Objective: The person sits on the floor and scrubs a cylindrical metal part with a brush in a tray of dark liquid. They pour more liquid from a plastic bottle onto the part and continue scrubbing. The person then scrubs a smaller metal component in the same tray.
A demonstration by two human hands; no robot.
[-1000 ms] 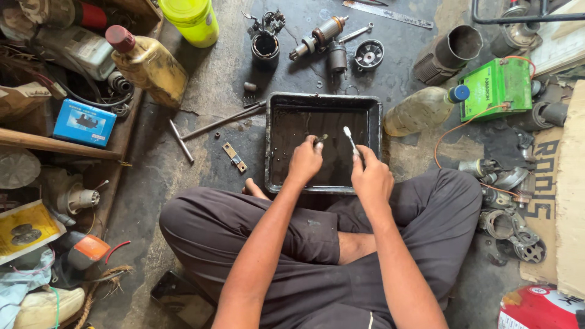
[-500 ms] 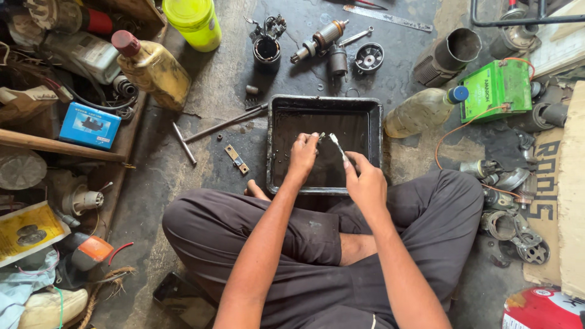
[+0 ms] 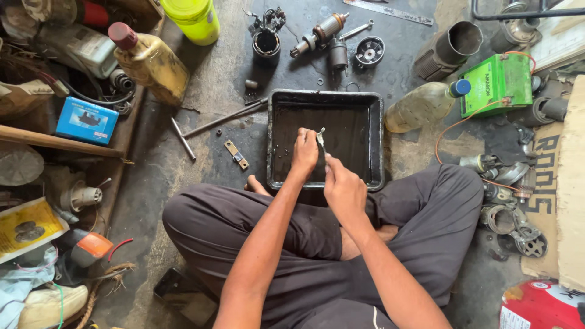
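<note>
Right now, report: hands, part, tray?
Left hand grips small part; right hand works brush against it. Both over black tray. Nothing in the way.

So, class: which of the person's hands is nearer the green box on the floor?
Right. The right hand is nearer the green box; the left hand sits farther away, over the black tray.

I am looking down at a grey concrete floor [image 3: 219, 91], stained dark with oil and lying in flat daylight. A wooden plank [image 3: 55, 141] is running along the left side, with clutter crowding behind it. Cardboard [image 3: 570, 183] is lying at the right edge. A yellow-green bucket [image 3: 194, 18] is standing at the top, and a green battery [image 3: 496, 82] is sitting upper right.
</note>
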